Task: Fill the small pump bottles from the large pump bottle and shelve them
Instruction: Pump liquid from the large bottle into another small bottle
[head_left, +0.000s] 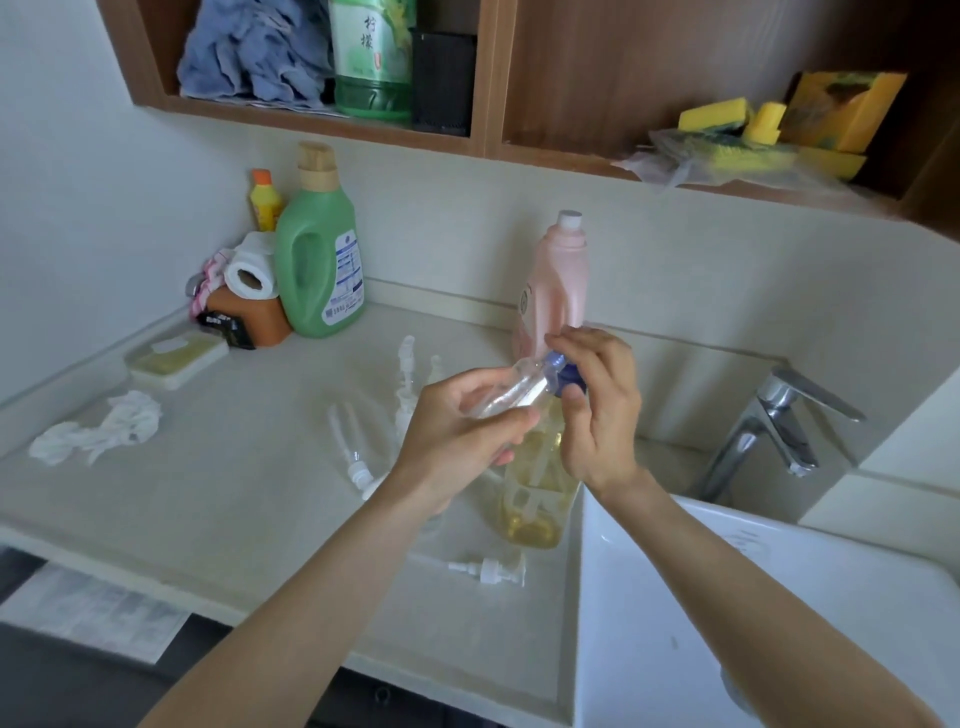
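Both bare forearms reach forward, hands raised close together: left hand curled in a grip, right hand pinching with fingertips

A pale stone worktop runs along a cream wall and meets a white wall in the left corner. A white sink sits at its right end under a chrome tap. Brown wooden shelves hang above; soft, even light

Green detergent jug, toilet roll, crumpled tissue, faucet, yellow sponges
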